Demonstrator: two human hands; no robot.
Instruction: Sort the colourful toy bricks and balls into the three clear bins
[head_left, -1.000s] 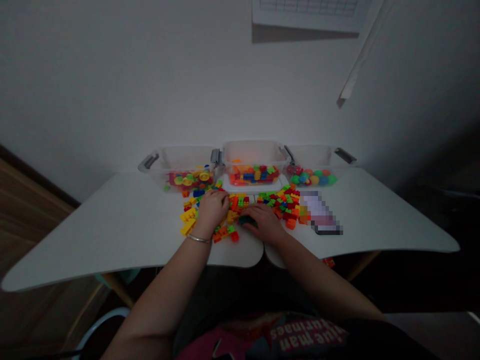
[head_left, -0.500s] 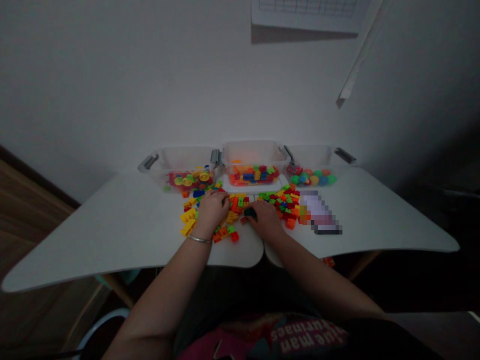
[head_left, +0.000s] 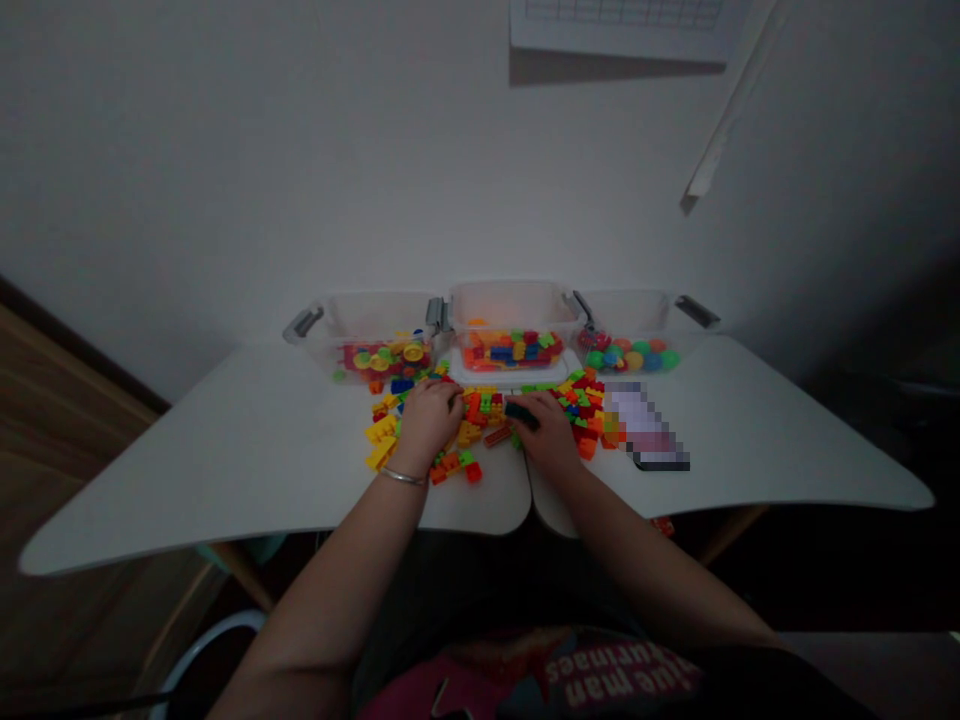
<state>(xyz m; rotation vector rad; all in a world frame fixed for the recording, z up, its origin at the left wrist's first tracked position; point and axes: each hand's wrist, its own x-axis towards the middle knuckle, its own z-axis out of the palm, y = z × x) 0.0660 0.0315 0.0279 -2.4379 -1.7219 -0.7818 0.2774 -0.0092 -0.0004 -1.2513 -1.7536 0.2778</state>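
Note:
Loose toy building blocks (head_left: pixel 469 434) in yellow, orange, red, green and blue lie in a wide pile on the white table. My right hand (head_left: pixel 553 436) is closed on a dark green building block (head_left: pixel 522 413), held between thumb and fingers over the middle of the pile. Just below that block lies a flat reddish-brown block (head_left: pixel 496 437). At the left part of the pile, my left hand (head_left: pixel 429 424) rests with its fingers curled downward; what they hold, if anything, is hidden. Yellow blocks (head_left: pixel 382 430) lie beside its wrist.
Behind the pile stand three clear bins: the left bin (head_left: pixel 379 310) with toy pieces, the middle bin (head_left: pixel 517 300) with blocks on a white lid (head_left: pixel 574 372), the right bin (head_left: pixel 630 310) with coloured balls. A blurred-out phone (head_left: pixel 646 425) lies right of the pile.
My right hand has lifted slightly and moved right with the dark green block, uncovering more of the reddish-brown one. My left hand stays almost where it was.

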